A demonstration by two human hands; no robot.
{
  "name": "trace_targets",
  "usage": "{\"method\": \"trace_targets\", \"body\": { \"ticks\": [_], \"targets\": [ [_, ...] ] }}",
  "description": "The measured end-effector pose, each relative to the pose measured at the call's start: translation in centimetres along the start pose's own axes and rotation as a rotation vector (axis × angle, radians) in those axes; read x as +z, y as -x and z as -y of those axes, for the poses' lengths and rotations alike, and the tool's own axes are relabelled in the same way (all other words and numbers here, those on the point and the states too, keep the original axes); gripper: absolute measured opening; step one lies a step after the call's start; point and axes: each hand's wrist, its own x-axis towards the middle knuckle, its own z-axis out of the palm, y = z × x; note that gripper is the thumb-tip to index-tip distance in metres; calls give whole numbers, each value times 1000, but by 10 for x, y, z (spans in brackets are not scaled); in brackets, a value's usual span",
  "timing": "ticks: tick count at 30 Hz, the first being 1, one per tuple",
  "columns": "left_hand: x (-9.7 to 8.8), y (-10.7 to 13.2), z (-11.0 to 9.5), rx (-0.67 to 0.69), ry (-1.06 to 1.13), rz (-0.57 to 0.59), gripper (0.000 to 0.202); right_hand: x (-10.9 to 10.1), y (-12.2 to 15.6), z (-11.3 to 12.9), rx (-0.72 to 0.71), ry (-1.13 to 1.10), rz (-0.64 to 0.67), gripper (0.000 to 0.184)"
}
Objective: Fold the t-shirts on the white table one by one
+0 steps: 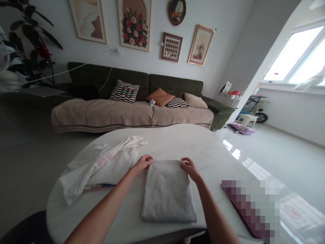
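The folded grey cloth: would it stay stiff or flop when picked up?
It would probably flop, as the folded grey cloth has a softly wrinkled surface. Lifted by its far corners, where the left hand and right hand grip, it might sag or unfold. Rolling seems unlikely: it lies mostly flat on the table.

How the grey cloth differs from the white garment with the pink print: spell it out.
Colour: the grey cloth shows no print, while the white garment carries a pink print.
Pose: the grey cloth lies flat in a neat, near-rectangular shape; the white garment lies loose and rumpled.
Handling: the left hand and right hand hold the grey cloth's far corners; neither holds the white garment.
Shared: both are on the table.
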Motion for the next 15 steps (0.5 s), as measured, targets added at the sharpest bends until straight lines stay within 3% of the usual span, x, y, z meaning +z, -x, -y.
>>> {"method": "trace_targets", "body": {
  "ticks": [4,7,9,11,13,15],
  "targets": [
    [15,5,1,159,-157,-206,23,12,8,6,-93,217,-170,32],
    [29,22,-7,296,-227,-285,33,24,22,17,-181,314,-231,39],
    [39,37,-7,417,-344,-236,40,34,33,20,-245,387,-198,44],
    [47,50,-1,495,-558,-111,52,43,44,16,-264,535,-92,49],
    [52,58,11,481,-763,-2,61,49,51,7,-206,711,25,55],
    [53,59,21,419,-853,29,62,52,54,0,-121,820,86,59]
  ]
}}
